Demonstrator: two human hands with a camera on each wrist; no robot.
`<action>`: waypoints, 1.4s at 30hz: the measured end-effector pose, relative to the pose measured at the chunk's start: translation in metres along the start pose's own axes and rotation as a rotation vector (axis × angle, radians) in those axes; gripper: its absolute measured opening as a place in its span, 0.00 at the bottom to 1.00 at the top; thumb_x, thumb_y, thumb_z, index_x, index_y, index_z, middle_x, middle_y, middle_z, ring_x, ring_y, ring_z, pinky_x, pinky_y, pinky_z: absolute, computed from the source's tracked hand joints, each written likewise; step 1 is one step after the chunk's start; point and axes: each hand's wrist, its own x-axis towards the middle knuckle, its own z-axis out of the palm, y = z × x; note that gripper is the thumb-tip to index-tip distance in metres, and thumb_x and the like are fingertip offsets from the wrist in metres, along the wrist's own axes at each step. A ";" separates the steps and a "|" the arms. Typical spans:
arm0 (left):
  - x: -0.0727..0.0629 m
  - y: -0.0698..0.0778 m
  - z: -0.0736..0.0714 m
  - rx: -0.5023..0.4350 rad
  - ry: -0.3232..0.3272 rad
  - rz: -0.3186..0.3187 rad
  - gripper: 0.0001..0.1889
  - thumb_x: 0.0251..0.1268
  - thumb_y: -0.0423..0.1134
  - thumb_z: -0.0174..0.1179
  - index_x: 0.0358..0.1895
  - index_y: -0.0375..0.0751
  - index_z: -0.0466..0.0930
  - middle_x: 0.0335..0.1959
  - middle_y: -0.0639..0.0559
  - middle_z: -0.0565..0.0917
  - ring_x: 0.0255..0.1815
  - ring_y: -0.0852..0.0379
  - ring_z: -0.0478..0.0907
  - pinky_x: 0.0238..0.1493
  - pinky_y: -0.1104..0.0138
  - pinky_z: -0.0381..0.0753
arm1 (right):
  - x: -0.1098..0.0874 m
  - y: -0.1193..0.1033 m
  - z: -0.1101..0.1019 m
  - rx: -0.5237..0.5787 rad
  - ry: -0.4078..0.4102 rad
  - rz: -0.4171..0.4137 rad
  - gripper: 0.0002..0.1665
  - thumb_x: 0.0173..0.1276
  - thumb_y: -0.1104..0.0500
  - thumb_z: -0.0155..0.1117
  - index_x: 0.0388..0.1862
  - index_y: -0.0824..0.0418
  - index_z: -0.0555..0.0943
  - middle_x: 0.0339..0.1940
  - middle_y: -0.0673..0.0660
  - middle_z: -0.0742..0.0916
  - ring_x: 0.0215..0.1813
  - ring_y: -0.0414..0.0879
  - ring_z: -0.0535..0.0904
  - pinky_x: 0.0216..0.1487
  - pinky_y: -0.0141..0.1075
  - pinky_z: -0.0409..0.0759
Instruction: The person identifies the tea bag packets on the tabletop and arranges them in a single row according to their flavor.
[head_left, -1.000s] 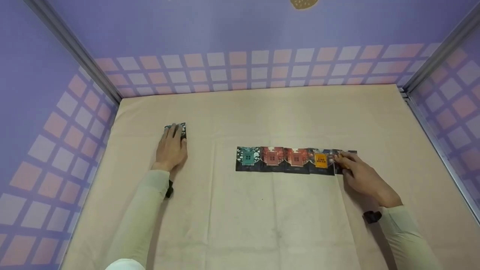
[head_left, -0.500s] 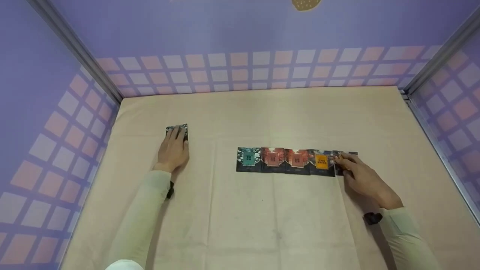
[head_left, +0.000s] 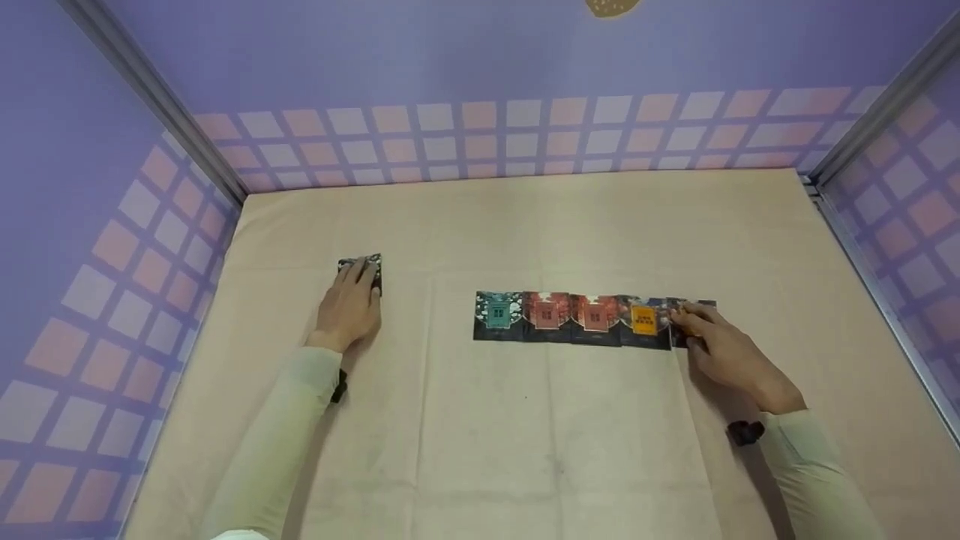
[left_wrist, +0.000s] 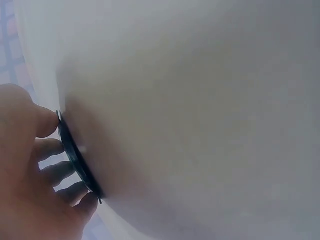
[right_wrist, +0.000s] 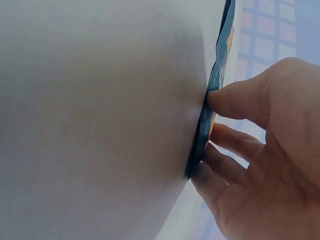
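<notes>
Under the spread fingers of my left hand (head_left: 349,311) lies a small dark printed sachet (head_left: 378,275), flat on the cloth at the left. In the left wrist view the fingertips line up along this sachet's top, thumb at one end. To the right, my right hand (head_left: 726,356) rests its fingertips on the end sachet (head_left: 679,339) of a row and covers most of it. From the row's left come a green-panelled sachet (head_left: 498,315), two red ones (head_left: 547,316) and a yellow-panelled one (head_left: 643,321), edges overlapping. In the right wrist view my right thumb touches a sachet's edge.
A creased cream cloth (head_left: 487,420) covers the table. Purple walls with pink and white squares (head_left: 480,142) stand behind and at both sides, joined by grey corner posts (head_left: 150,90). Each wrist carries a black strap (head_left: 745,433).
My left hand has slid its sachet slightly right and closer to me. My right hand and the row hold their places.
</notes>
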 end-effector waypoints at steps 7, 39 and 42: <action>-0.006 0.012 0.004 0.013 0.025 0.046 0.29 0.86 0.36 0.41 0.82 0.27 0.59 0.85 0.28 0.57 0.85 0.26 0.53 0.83 0.35 0.57 | 0.000 -0.001 -0.001 -0.010 0.003 0.014 0.32 0.80 0.68 0.53 0.81 0.68 0.68 0.82 0.74 0.66 0.78 0.79 0.66 0.71 0.72 0.71; -0.026 0.079 0.031 0.147 0.033 0.185 0.27 0.85 0.39 0.48 0.79 0.32 0.68 0.81 0.33 0.68 0.80 0.29 0.65 0.74 0.39 0.75 | -0.002 0.000 0.000 0.003 -0.006 -0.002 0.32 0.80 0.68 0.53 0.81 0.69 0.68 0.81 0.74 0.67 0.77 0.78 0.68 0.70 0.71 0.73; -0.027 0.083 0.033 0.169 0.019 0.176 0.27 0.85 0.41 0.47 0.80 0.34 0.67 0.81 0.34 0.68 0.81 0.30 0.65 0.75 0.40 0.74 | -0.002 0.000 0.001 0.000 0.007 -0.024 0.32 0.80 0.70 0.54 0.80 0.70 0.69 0.80 0.74 0.68 0.76 0.78 0.68 0.69 0.71 0.73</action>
